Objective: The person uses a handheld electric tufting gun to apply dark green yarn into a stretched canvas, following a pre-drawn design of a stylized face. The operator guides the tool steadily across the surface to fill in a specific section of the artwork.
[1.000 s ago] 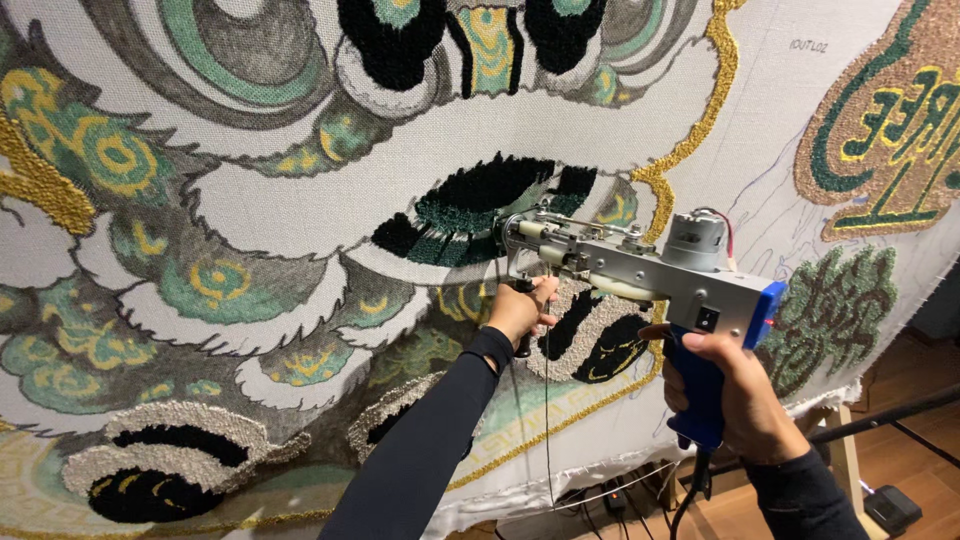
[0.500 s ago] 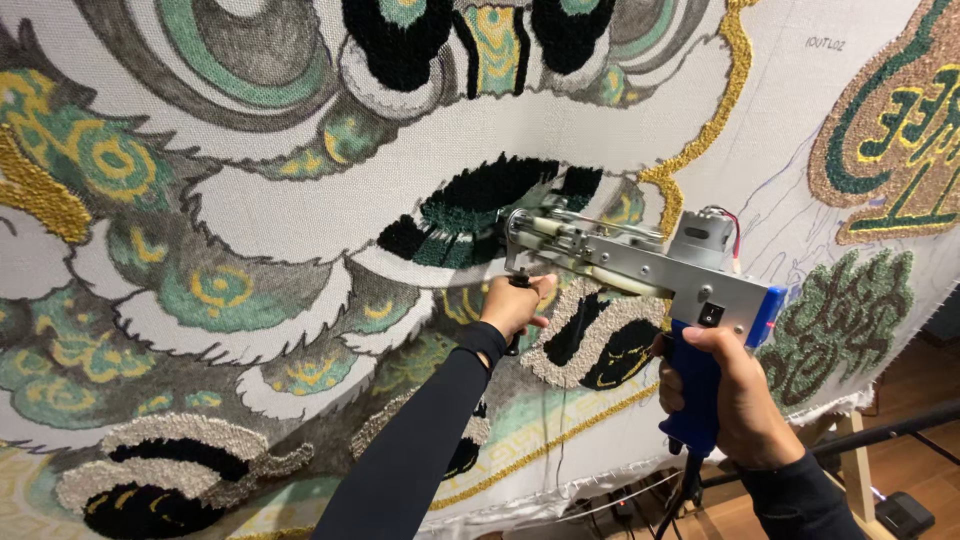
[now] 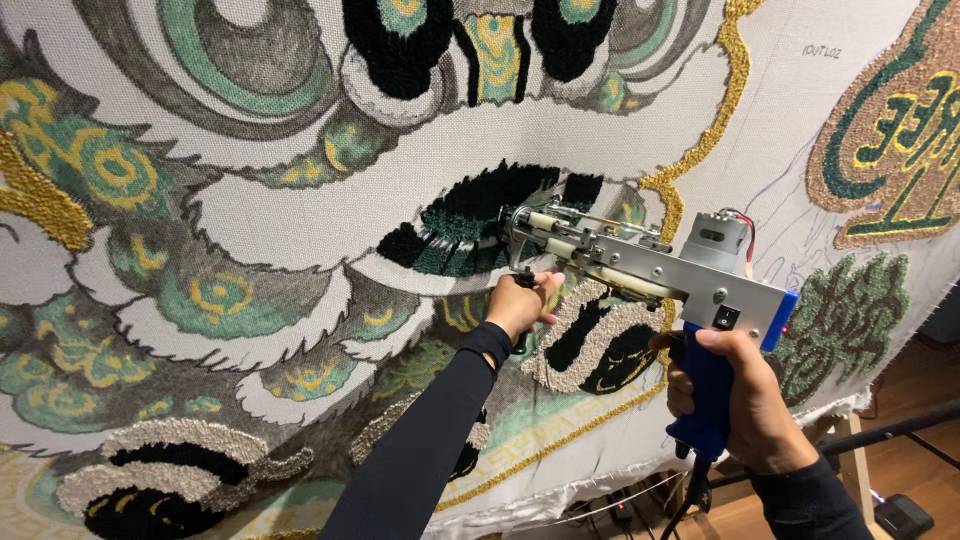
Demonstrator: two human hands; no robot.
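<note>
Head view: a tufting gun (image 3: 640, 265) is pressed nose-first against a stretched tufting cloth (image 3: 300, 200), at the dark green patch near its middle. The right hand (image 3: 735, 400) is clamped around the gun's blue grip. The left hand (image 3: 520, 303), fingers curled shut, clasps the gun's front handle.

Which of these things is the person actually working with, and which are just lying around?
In use:
tufting gun
right hand on its blue grip
left hand on its front handle
stretched cloth

Lying about:
black box on floor
loose cords
</note>
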